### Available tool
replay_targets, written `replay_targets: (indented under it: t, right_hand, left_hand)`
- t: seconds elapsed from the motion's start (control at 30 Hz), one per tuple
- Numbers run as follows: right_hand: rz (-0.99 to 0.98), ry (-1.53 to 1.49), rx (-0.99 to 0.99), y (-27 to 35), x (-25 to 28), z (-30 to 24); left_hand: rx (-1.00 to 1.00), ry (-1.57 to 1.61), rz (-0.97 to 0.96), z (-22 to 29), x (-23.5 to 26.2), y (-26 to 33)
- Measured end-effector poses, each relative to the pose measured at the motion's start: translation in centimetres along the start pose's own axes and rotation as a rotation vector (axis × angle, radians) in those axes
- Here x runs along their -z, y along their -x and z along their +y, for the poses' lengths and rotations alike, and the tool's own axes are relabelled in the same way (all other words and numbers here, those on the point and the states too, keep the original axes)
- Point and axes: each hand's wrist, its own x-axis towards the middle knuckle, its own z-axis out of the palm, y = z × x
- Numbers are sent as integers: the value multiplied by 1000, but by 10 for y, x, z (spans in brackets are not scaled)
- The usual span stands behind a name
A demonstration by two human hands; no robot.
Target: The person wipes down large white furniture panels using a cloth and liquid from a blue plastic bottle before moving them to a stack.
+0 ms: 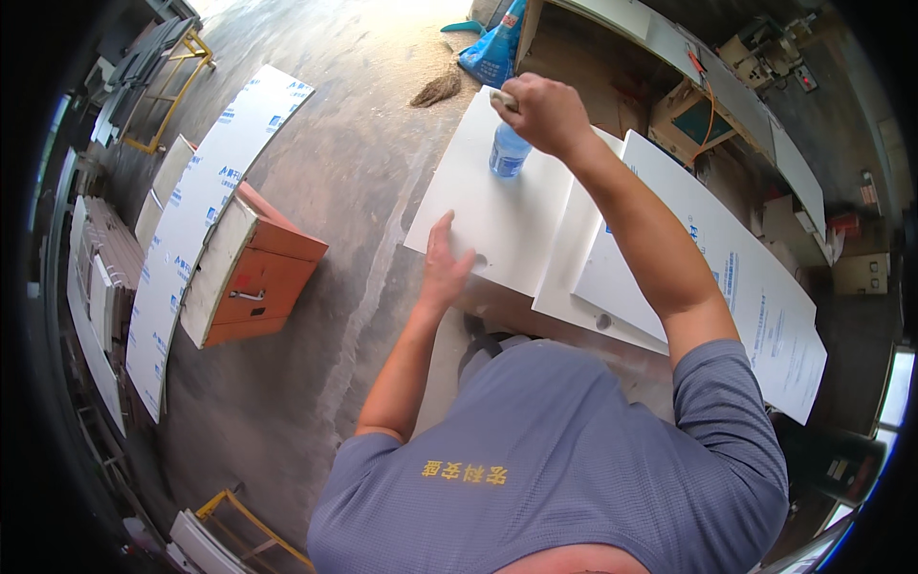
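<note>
A white panel (507,225) lies in front of me. On its far part stands a clear blue plastic bottle (508,158) with a label round it. My right hand (543,113) is closed at the bottle's top, and a small pale wad like a rag (502,99) sticks out of its fingers. The hand hides the bottle's neck. Lower down, my left hand (448,260) is open at the panel's near left edge, thumb and fingers apart, beside a small round hole in the board.
More white panels (746,277), some with blue-printed film, overlap on the right. At left, a long film-covered board (196,215) leans over an orange cabinet (263,277). A blue sack (492,57) stands at the far end, near a workbench (669,43).
</note>
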Motion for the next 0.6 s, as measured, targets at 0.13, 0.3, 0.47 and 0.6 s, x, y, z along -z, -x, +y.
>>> replay_targets:
  t: [0.13, 0.3, 0.47, 0.6]
  right_hand:
    - [140, -193, -116, 43, 35, 41]
    - [-97, -186, -65, 239, -4, 72]
    - [-572, -1, -93, 256, -22, 106]
    - [-276, 131, -150, 227, -72, 207]
  left_hand:
    - [41, 62, -49, 11, -5, 1]
    - [250, 295, -216, 35, -13, 18]
    - [151, 187, -297, 71, -43, 35]
    - [211, 56, -314, 104, -77, 47]
